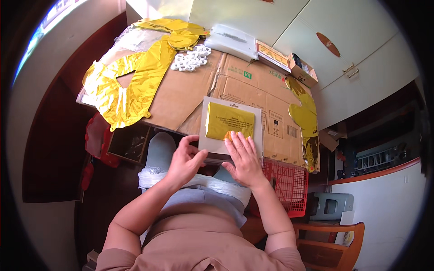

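A pale hang-hole card (230,147) rests at the table's near edge, with a folded gold foil balloon (226,117) lying flat on its face. My right hand (244,160) lies flat over the balloon's lower right, fingers stretched out and thumb apart. A small orange piece (228,135) peeks out beside its fingertips; what it is, I cannot tell. At the card's lower left edge is my left hand (186,159), fingers loosely bent and thumb spread away. Nothing shows between them. Whether that hand touches the card is unclear.
Flattened cardboard (181,97) covers the table. Large gold foil balloons (151,74) spread across the left, beside a pile of white rings (191,58). Another gold foil balloon (305,115) hangs at the right edge. Small boxes (302,70) stand behind; a red basket (285,187) sits below.
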Demonstrator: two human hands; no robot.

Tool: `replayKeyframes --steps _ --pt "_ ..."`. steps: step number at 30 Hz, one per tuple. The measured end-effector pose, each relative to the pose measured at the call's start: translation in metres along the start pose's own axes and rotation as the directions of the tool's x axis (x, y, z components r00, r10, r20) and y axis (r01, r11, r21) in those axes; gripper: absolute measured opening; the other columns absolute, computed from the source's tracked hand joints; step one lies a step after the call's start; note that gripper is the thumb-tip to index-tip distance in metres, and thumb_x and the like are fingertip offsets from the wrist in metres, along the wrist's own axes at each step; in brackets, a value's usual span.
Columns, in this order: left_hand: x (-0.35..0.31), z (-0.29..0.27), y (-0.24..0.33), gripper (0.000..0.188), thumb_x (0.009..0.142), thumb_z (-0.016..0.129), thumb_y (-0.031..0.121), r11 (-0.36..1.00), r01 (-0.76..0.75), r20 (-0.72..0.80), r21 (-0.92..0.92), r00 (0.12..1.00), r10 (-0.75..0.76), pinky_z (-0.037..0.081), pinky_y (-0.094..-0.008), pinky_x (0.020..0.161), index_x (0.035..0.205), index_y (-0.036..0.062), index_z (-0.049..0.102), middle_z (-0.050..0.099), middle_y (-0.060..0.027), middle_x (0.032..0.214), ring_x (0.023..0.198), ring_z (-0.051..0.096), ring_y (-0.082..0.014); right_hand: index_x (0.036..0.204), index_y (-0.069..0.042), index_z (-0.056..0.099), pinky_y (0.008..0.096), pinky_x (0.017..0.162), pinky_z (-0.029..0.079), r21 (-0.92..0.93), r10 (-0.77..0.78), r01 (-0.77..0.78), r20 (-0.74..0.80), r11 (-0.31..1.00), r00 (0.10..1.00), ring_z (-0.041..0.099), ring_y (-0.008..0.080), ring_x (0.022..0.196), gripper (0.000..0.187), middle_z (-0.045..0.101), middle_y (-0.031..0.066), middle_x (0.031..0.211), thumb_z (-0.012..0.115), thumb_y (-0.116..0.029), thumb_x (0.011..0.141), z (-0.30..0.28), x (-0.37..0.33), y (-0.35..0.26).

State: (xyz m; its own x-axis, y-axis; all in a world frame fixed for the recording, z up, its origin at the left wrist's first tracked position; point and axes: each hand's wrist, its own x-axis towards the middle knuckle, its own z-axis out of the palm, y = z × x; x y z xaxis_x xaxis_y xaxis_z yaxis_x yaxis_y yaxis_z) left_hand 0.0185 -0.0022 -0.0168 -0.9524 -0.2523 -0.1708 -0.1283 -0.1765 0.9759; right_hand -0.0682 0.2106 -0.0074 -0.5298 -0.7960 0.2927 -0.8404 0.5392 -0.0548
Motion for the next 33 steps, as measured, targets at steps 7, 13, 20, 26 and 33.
replayKeyframes --steps 7,13,20,26,33 --pt "0.023 -0.008 0.043 0.032 0.084 0.07 0.012 0.4 -0.561 0.187 0.725 0.719 0.669 0.048 -0.0412 0.081 0.114 0.0047 0.061 0.063 -0.0101 0.095 0.092 0.06 -0.029 0.138 -0.005 0.054 0.0533 0.116 0.028 0.172 0.038 -0.015 -0.133 0.985 0.99 0.043 0.0368 0.138 0.058 0.046 0.0182 0.148 0.064 -0.039 0.092 -0.002 -0.002 0.003" --pt "0.085 0.027 0.054 0.057 0.09 0.066 0.025 0.119 -0.748 0.617 0.653 0.616 0.49 0.026 -0.0517 0.117 0.141 0.008 0.048 0.044 -0.0175 0.147 0.142 0.034 -0.0377 0.12 -0.003 0.066 0.052 0.111 0.035 0.375 0.33 -0.204 -0.311 0.904 0.891 0.056 0.0362 0.123 0.035 0.062 0.0169 0.128 0.062 -0.026 0.094 -0.029 -0.031 0.018" --pt "0.103 0.042 0.032 0.068 0.094 0.054 0.048 -0.019 -0.761 0.739 0.649 0.623 0.256 0.018 -0.0537 0.12 0.15 0.0109 0.04 0.034 -0.0183 0.157 0.147 0.028 -0.0359 0.102 -0.004 0.072 0.0478 0.1 0.047 0.252 0.4 -0.329 -0.334 0.91 0.853 0.063 0.0319 0.109 0.016 0.069 0.0118 0.11 0.068 -0.011 0.087 -0.032 -0.057 0.047" --pt "0.123 0.054 0.037 0.065 0.096 0.046 0.054 -0.056 -0.749 0.743 0.66 0.641 0.19 0.014 -0.0556 0.12 0.152 0.0226 0.038 0.031 -0.0195 0.158 0.148 0.025 -0.0374 0.096 -0.003 0.071 0.0388 0.082 0.054 0.316 0.458 -0.352 -0.382 0.881 0.803 0.068 0.0303 0.091 0.011 0.07 0.0121 0.099 0.068 -0.008 0.087 -0.039 -0.039 0.08" --pt "0.137 0.067 0.05 0.06 0.089 0.063 0.037 -0.032 -0.801 0.762 0.598 0.555 0.334 0.023 -0.0558 0.117 0.143 0.0152 0.049 0.038 -0.0201 0.153 0.143 0.035 -0.0379 0.088 -0.003 0.071 0.0375 0.069 0.053 0.393 0.697 -0.579 -0.329 0.714 0.637 0.069 0.0305 0.079 0.013 0.07 0.016 0.084 0.067 -0.016 0.089 -0.06 0.042 0.246"
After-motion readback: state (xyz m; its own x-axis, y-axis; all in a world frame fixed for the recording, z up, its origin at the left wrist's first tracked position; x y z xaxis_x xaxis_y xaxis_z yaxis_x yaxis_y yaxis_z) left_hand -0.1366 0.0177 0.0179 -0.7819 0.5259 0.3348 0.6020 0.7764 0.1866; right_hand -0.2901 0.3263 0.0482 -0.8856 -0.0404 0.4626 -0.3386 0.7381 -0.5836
